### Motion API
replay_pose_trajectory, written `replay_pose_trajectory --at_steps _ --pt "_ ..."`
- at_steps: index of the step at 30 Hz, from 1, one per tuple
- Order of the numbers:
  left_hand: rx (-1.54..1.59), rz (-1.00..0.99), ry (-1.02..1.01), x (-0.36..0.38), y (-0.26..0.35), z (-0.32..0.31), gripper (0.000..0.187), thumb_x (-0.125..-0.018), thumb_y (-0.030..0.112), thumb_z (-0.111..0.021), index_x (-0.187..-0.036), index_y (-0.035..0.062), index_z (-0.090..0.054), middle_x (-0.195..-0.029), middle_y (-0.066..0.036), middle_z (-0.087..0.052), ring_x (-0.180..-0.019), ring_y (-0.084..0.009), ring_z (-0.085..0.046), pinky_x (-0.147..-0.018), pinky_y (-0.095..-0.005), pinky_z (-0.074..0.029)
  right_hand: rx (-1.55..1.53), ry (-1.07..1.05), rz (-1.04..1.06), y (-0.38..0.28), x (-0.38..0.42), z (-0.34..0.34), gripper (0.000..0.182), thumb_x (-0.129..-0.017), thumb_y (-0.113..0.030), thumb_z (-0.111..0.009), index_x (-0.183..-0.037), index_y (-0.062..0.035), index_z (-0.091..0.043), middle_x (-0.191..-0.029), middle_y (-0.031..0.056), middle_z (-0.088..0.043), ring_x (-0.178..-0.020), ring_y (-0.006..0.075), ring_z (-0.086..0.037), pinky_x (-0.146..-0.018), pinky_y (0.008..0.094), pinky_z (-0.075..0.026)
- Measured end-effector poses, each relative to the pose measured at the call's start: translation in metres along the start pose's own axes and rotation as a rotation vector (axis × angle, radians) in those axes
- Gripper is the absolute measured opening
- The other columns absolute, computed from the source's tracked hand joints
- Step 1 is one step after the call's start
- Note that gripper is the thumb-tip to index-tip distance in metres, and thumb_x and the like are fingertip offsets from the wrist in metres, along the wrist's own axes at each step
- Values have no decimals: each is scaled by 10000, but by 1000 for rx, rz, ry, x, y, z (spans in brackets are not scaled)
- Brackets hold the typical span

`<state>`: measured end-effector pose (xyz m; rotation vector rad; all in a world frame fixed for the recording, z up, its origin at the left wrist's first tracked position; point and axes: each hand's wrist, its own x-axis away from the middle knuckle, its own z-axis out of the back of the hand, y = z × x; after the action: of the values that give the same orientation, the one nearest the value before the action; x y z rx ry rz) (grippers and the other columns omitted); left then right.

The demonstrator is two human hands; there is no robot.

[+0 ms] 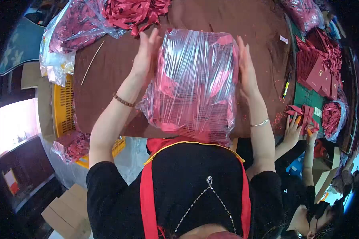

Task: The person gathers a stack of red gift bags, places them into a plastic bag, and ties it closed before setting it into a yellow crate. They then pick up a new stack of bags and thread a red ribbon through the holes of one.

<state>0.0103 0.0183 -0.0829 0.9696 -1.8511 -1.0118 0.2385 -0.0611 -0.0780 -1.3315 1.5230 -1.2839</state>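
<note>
A clear plastic bag (195,79) packed with a stack of flat dark red pieces and red ribbons stands in front of me, close to my apron. My left hand (146,53) is upright along its left side, fingers stretched out and a little blurred. On the opposite side, my right hand (246,65) lies flat alongside the plastic with its fingers straight and pointing away from me. The bag's film is wrinkled and shiny, and its loose edge sticks out at the lower left.
Red ribbons (135,14) and a filled plastic bag (79,28) lie at the back left of the brown table (103,87). A thin stick (92,61) lies nearby. At right, a co-worker's hands (293,133) handle red pieces beside a marker (286,88). A yellow crate (64,105) stands left.
</note>
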Motion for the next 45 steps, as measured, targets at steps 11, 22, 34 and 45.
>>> replay_pose_trajectory --at_steps 11,22,34,45 --pt "-2 217 187 3 -6 -26 612 -877 571 -387 -1134 36 -536 -980 -37 -605 -811 -102 -583 -725 -261 -490 -83 -7 109 36 -14 -2 562 -957 -372 -280 -1396 -33 -188 -1448 71 -204 -1335 183 -173 -1091 318 -135" --pt "-329 -74 -126 40 -22 22 732 -898 591 -179 -1419 87 -77 -1482 -71 -50 -1358 -190 -31 -1092 -316 -108 2 -81 -112 33 54 29 567 -950 -399 -275 -1417 -106 -141 -1470 61 -132 -1341 200 -145 -1092 331 -125" --pt "407 379 29 26 -96 36 712 -842 621 -383 -1204 12 -449 -981 -119 -561 -831 -232 -591 -752 -484 -516 -389 169 -190 91 56 7 621 -929 -499 -283 -1426 -164 -121 -1454 46 -179 -1315 199 -204 -1071 330 -178" --pt "-279 -28 -162 83 -42 34 623 -951 468 -156 -1398 35 -176 -1436 -95 -235 -1323 -203 -212 -1085 -333 -167 -59 10 -152 34 109 40 635 -940 -492 -188 -1420 -88 -90 -1479 106 -77 -1358 243 -103 -1094 351 -74"
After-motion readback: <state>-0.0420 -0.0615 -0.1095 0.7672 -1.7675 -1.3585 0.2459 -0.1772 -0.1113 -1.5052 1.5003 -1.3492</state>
